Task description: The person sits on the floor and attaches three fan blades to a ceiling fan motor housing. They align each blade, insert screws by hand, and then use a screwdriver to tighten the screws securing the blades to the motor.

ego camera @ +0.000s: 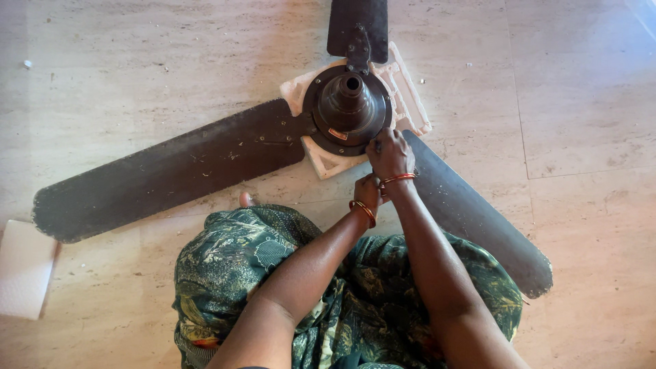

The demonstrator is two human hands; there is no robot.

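A dark ceiling fan lies on the stone floor, its round motor hub (348, 106) resting on a white foam block (408, 102). Three dusty dark blades spread out: one to the left (171, 171), one upward (357, 24), one down to the right (478, 212). My right hand (389, 154) is closed at the hub's lower right edge, where the right blade joins; whatever it grips is hidden by the fingers. My left hand (367, 191) sits just below it, mostly hidden behind the right wrist. Both wrists wear orange bangles.
I sit on the floor in green patterned cloth (232, 253), a toe (246, 199) showing beside the left blade. A white foam sheet (24, 270) lies at the far left. Pale stone tiles surround the fan.
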